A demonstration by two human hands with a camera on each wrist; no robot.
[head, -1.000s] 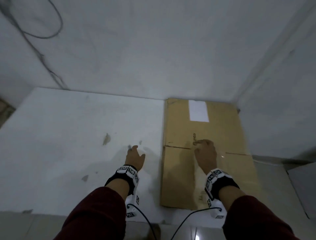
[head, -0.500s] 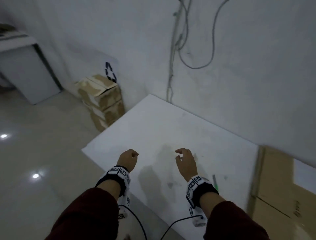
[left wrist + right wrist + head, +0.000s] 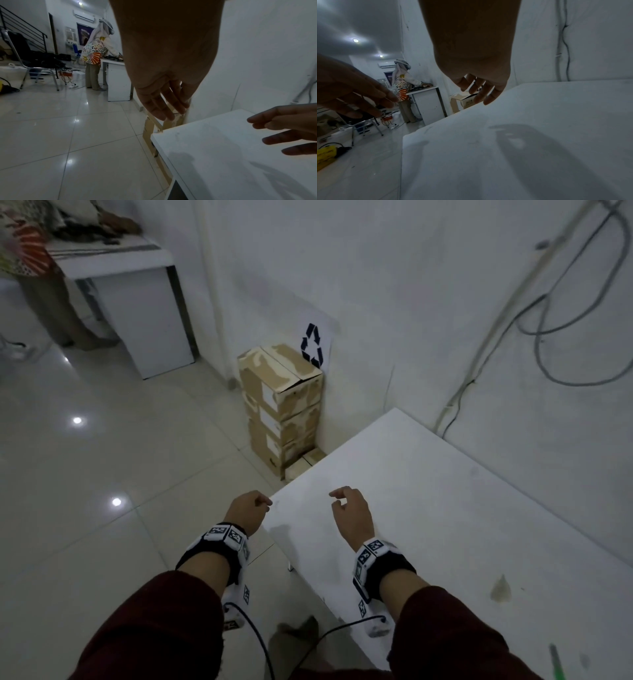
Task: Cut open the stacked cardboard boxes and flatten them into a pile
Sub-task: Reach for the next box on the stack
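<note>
Standing untouched against the wall, left of the worktop (image 3: 445, 508): stacked cardboard boxes (image 3: 281, 409), still taped and upright, so plenty left to cut and flatten. Left hand (image 3: 247, 510) hovering off the worktop corner, fingers loosely curled, holding nothing. Right hand (image 3: 352, 513) above the worktop, relaxed, also empty. No flattened pile in view; bottom of the stack hidden behind the worktop edge; green sliver (image 3: 556, 662) cut off, unidentifiable.

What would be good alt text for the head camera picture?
Two empty hands, left and right, hover at a white table's corner, facing a stack of cardboard boxes against the wall under a recycling sign.
</note>
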